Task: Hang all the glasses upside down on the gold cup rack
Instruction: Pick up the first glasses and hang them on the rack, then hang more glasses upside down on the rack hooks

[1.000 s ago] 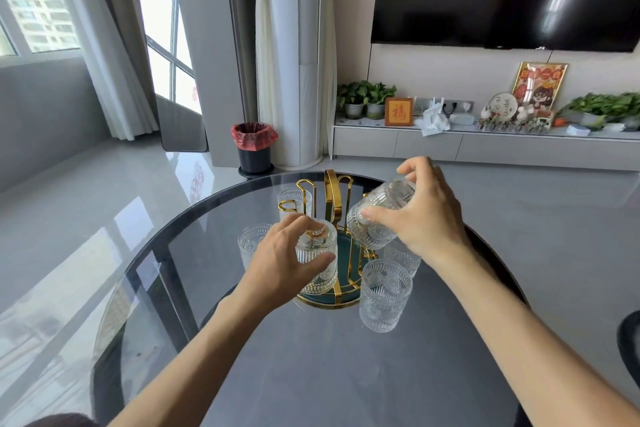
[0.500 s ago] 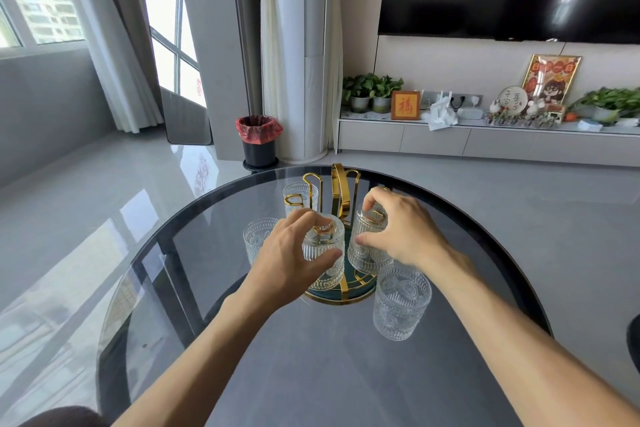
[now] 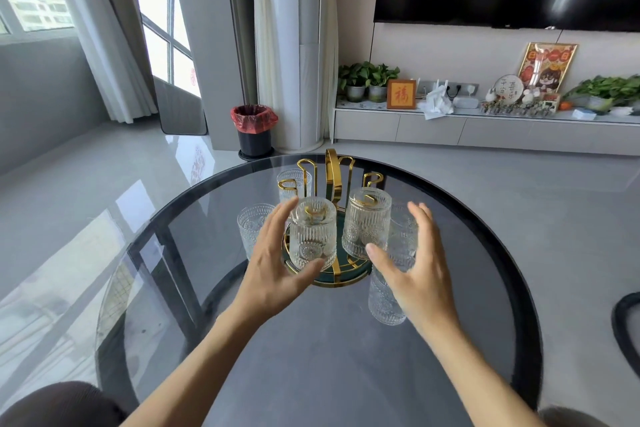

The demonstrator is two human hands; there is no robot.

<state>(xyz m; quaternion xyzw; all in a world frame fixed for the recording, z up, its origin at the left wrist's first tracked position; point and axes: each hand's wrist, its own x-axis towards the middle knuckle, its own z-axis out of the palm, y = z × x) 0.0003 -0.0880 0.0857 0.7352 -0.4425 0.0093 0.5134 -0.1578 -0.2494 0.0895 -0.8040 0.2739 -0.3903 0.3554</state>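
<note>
The gold cup rack (image 3: 334,177) stands on a round green tray in the middle of the glass table (image 3: 311,357). Two ribbed glasses hang upside down on its front pegs: the left hung glass (image 3: 312,236) and the right hung glass (image 3: 367,225). My left hand (image 3: 277,270) is open beside the left one, thumb under its rim, fingers apart. My right hand (image 3: 415,270) is open just right of the right one, holding nothing. Upright glasses stand on the table: one at far left (image 3: 251,229), one behind the rack (image 3: 294,184), one near right (image 3: 384,302), and one partly hidden behind my right hand (image 3: 401,236).
The table has a dark round rim (image 3: 512,270). Beyond it are a black bin with a red liner (image 3: 254,130), a low TV cabinet (image 3: 485,128) with plants and frames, and a wall TV. A dark chair edge (image 3: 623,322) shows at right.
My right hand set its glass upside down on the rack's right front peg and let go. My left hand opened off the left hung glass. Both hands drew back slightly.
</note>
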